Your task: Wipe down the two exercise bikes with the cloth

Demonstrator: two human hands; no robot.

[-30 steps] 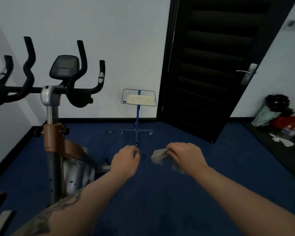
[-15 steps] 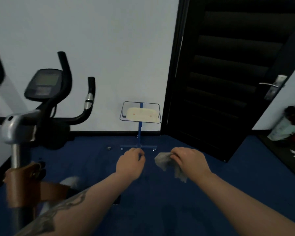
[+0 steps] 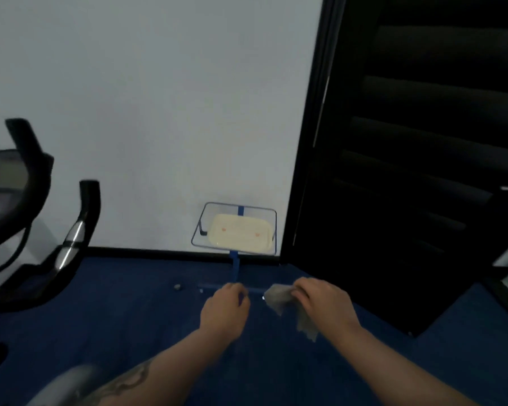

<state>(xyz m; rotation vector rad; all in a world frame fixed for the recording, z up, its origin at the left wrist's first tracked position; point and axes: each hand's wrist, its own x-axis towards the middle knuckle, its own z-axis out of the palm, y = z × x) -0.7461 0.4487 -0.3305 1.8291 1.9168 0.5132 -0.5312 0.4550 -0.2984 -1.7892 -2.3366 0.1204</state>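
A: Room first. Blue carpet (image 3: 129, 312), pale wall (image 3: 159, 98), dark door (image 3: 423, 142) on the right. What sits furthest left?

B: One exercise bike (image 3: 35, 244), cut by the frame edge: black handlebars and a console, blurred. You touch no part of it; it stands well apart from both hands. No second bike is in view.

A: Moving right?

B: A blue stand (image 3: 234, 230) by the wall, carrying a cream tray. Below it, your left hand (image 3: 225, 310), fingers curled; whether it holds anything cannot be told.

A: And the cloth?

B: The cloth (image 3: 282, 298) is bunched in your right hand (image 3: 323, 306), fingers closed round it, loose end hanging. Judgement: you carry it gathered, ready for wiping, with no wiping under way.
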